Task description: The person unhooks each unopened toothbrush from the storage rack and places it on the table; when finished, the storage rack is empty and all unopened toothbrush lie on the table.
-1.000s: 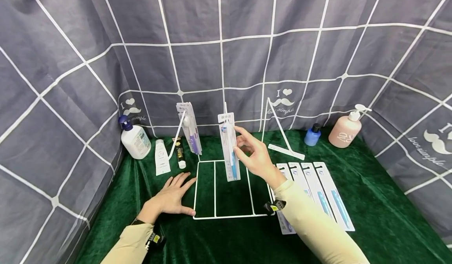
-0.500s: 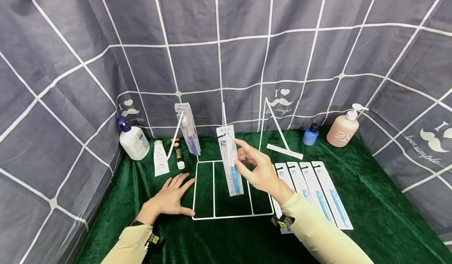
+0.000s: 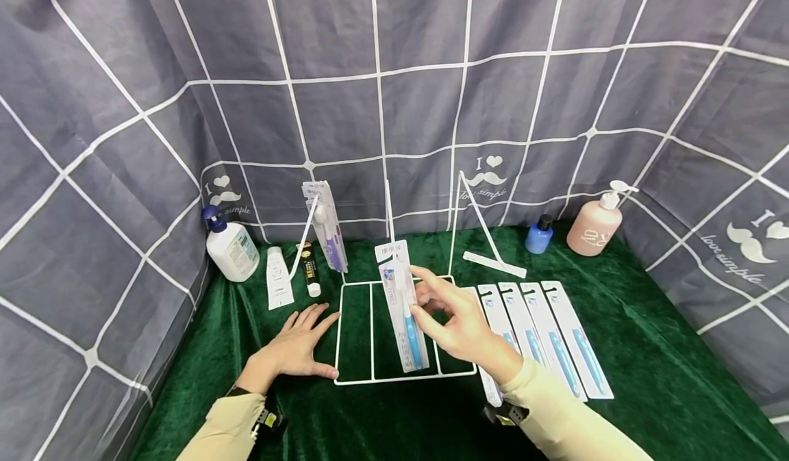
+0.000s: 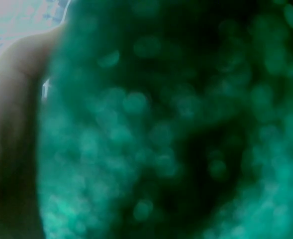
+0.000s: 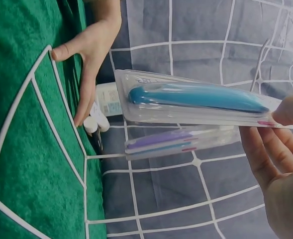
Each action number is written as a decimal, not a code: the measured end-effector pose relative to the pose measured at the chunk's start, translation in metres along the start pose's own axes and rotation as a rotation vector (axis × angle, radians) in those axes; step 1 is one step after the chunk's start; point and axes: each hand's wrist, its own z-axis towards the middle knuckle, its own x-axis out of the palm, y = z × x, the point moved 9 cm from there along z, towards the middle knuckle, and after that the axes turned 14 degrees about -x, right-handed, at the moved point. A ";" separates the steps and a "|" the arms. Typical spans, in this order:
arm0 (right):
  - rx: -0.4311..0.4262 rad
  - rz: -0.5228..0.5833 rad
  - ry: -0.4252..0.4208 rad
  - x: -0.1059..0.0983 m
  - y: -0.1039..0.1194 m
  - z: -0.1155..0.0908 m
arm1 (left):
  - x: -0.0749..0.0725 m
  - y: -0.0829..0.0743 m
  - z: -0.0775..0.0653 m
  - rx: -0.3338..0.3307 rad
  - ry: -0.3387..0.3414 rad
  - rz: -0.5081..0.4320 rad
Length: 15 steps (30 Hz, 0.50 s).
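My right hand (image 3: 459,320) pinches the edge of a packaged toothbrush (image 3: 401,303) between thumb and fingers. Its blue handle shows through the clear blister in the right wrist view. The pack hangs upright over the base of a white wire rack (image 3: 372,331), its top overlapping the front end of the rack's middle arm. On green cloth, my left hand (image 3: 292,348) lies with fingers spread, the thumb at the base's front left corner. Purple-handled packaged toothbrushes (image 3: 331,235) hang on the left arm. The left wrist view is mostly blurred green.
Several packaged toothbrushes (image 3: 567,341) lie in a row at right, partly behind my right forearm. A white pump bottle (image 3: 233,252), a white tube (image 3: 279,283) and a black tube (image 3: 309,269) are at left. A blue bottle (image 3: 538,237) and pink pump bottle (image 3: 594,228) stand at back right.
My right hand has brought the packaged toothbrush down and toward me along the middle arm, from near its back end to its front end. My left hand has stayed in place.
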 end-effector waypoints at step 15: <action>-0.102 0.032 0.023 -0.001 0.033 -0.001 | -0.002 -0.002 -0.002 0.005 0.003 -0.004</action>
